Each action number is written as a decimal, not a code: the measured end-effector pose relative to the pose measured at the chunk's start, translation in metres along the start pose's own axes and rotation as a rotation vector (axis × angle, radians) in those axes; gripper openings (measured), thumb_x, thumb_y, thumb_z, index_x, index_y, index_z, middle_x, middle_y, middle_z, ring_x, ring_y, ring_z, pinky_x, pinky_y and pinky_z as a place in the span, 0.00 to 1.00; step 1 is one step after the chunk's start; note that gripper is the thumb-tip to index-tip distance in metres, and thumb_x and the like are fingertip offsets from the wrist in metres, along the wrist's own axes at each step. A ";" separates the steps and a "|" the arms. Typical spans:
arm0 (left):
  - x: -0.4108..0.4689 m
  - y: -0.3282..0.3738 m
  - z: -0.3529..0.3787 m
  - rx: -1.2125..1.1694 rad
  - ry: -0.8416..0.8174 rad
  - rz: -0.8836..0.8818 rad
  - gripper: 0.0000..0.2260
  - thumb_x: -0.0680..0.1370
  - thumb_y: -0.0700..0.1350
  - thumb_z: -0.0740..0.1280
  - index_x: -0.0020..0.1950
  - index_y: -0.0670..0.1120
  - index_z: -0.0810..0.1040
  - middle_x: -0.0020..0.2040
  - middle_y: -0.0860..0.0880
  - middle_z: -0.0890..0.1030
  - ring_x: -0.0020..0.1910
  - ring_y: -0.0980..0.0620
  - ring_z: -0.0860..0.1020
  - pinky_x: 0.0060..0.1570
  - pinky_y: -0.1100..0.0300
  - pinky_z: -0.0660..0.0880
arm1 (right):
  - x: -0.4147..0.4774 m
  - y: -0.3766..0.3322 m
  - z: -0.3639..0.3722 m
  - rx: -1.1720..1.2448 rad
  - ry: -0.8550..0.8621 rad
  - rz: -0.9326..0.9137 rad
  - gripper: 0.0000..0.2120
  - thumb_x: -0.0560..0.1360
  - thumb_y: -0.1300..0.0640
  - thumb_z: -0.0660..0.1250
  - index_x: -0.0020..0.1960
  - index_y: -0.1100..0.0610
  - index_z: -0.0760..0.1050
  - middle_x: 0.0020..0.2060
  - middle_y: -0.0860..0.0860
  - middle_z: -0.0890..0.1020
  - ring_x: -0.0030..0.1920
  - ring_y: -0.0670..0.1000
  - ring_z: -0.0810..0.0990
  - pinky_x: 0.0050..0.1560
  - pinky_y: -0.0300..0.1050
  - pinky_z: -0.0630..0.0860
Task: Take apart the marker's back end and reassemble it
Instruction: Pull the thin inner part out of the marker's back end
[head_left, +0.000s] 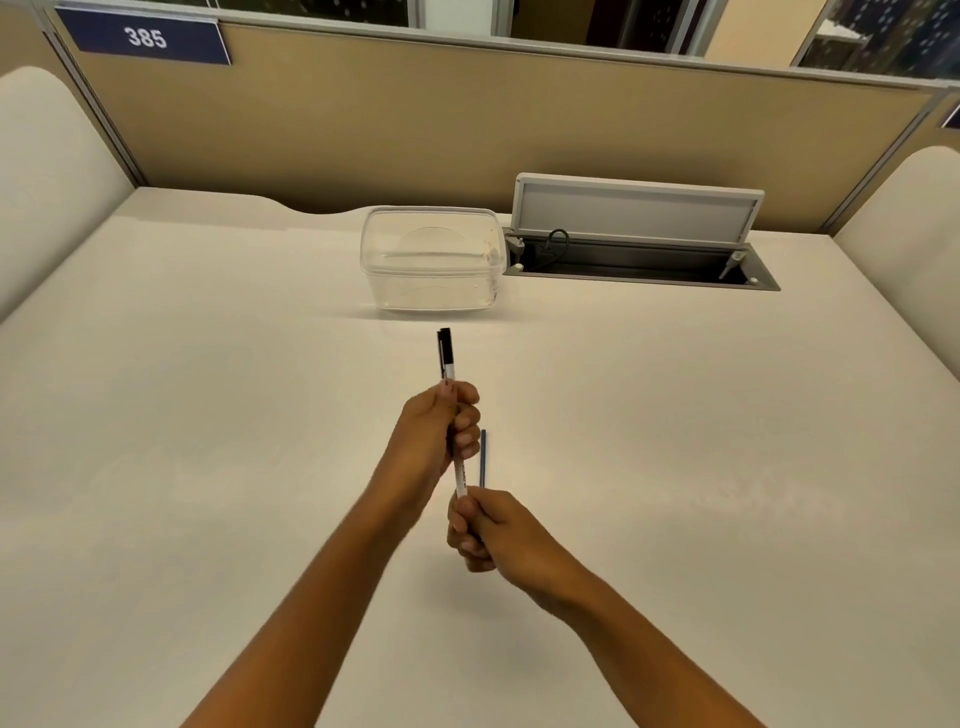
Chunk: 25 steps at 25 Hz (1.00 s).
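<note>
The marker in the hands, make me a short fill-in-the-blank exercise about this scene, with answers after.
1. The left hand grips the marker, whose cap is coloured ____.
2. The right hand holds a thin ____ rod beside the marker.
3. The clear container holds ____.
4. The sign on the partition reads ____.

Answers: black; blue; nothing; 385

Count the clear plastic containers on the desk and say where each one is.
1. The clear plastic container stands near the desk's far edge, just left of the open cable hatch and beyond the marker. No others show.
</note>
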<state>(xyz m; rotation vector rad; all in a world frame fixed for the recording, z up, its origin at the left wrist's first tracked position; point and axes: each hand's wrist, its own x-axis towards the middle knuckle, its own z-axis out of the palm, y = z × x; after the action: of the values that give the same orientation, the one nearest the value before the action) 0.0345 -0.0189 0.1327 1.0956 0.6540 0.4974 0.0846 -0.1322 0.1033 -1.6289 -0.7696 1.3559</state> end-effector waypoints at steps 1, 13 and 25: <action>-0.001 0.002 -0.007 0.028 -0.148 -0.056 0.15 0.83 0.44 0.51 0.43 0.43 0.73 0.28 0.53 0.71 0.29 0.54 0.70 0.32 0.65 0.71 | -0.003 -0.001 -0.007 0.082 -0.070 -0.008 0.18 0.82 0.60 0.48 0.35 0.55 0.66 0.28 0.50 0.68 0.28 0.44 0.66 0.30 0.37 0.63; -0.024 -0.019 0.044 0.236 0.455 0.113 0.14 0.79 0.35 0.50 0.36 0.46 0.67 0.31 0.50 0.72 0.31 0.52 0.73 0.31 0.64 0.71 | 0.016 -0.002 0.012 -0.299 0.504 -0.203 0.09 0.74 0.62 0.59 0.40 0.55 0.76 0.33 0.53 0.80 0.32 0.47 0.73 0.40 0.37 0.76; -0.014 0.029 -0.008 -0.206 -0.552 -0.240 0.16 0.78 0.35 0.50 0.33 0.48 0.66 0.26 0.54 0.66 0.27 0.56 0.70 0.36 0.65 0.69 | -0.007 -0.030 -0.027 0.653 -0.623 -0.031 0.13 0.80 0.57 0.52 0.40 0.56 0.70 0.33 0.48 0.74 0.29 0.43 0.67 0.25 0.34 0.60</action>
<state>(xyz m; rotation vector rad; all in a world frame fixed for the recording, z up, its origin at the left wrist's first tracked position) 0.0171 -0.0118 0.1606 0.8886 0.2345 0.0415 0.1113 -0.1313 0.1350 -0.6844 -0.5902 1.8710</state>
